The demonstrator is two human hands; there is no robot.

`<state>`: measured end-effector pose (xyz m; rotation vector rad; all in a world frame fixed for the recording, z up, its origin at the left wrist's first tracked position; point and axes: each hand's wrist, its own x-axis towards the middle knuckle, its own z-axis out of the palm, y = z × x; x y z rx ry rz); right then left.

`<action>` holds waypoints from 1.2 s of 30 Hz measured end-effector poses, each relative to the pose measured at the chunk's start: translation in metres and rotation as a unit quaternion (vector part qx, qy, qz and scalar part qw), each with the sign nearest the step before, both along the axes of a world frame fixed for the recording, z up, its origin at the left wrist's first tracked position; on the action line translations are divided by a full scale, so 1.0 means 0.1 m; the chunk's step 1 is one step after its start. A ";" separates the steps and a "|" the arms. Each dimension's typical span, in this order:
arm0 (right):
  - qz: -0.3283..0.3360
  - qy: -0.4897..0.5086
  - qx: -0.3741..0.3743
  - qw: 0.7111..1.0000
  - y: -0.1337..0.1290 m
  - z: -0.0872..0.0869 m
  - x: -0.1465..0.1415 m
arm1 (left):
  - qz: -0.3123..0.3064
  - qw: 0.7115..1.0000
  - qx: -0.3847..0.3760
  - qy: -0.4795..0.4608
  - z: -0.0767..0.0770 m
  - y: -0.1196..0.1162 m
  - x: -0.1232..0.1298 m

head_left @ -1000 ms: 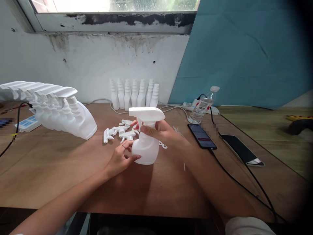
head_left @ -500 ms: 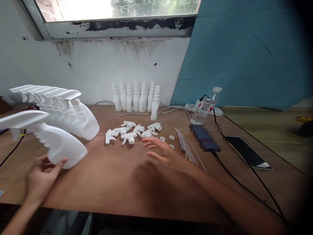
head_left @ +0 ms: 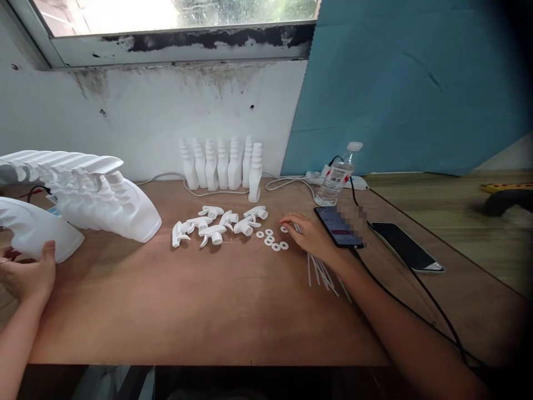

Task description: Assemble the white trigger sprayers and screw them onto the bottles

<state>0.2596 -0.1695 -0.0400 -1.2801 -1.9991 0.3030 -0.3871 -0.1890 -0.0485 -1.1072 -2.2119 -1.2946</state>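
At the left edge, my left hand point(head_left: 31, 272) is closed round the lower part of a white spray bottle point(head_left: 41, 230), whose top runs out of view. Over the upper end of a bundle of thin white tubes point(head_left: 322, 275) is my right hand point(head_left: 302, 230), its fingers curled down; whether they grip a tube cannot be made out. Several white rings point(head_left: 276, 246) lie just left of that hand. Further left is a loose group of white trigger heads point(head_left: 212, 234). A row of white bottles with heads point(head_left: 137, 208) stands beside the held one.
Several headless white bottles point(head_left: 222, 166) stand by the wall. A clear water bottle point(head_left: 333, 183), a phone point(head_left: 339, 228) and a second phone point(head_left: 406, 247) are at the right, with black cables crossing the brown table point(head_left: 200, 316). A white cable runs along the back.
My left hand has moved left with the spray bottle. My right hand has shifted right, from beside the rings to the tubes. The whole view has shifted slightly.
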 end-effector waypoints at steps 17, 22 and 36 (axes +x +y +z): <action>-0.059 -0.275 -0.023 0.959 0.05 -0.23 0.08 | -0.544 0.791 -0.059 0.273 -0.08 -0.17 2.42; -0.076 -0.225 -0.050 0.970 0.06 -0.23 0.09 | -0.605 0.756 -0.041 0.244 -0.06 0.17 2.97; 0.095 -0.054 0.215 0.971 -0.31 -0.12 -0.66 | -0.711 0.701 -0.055 -0.011 -0.16 0.07 3.63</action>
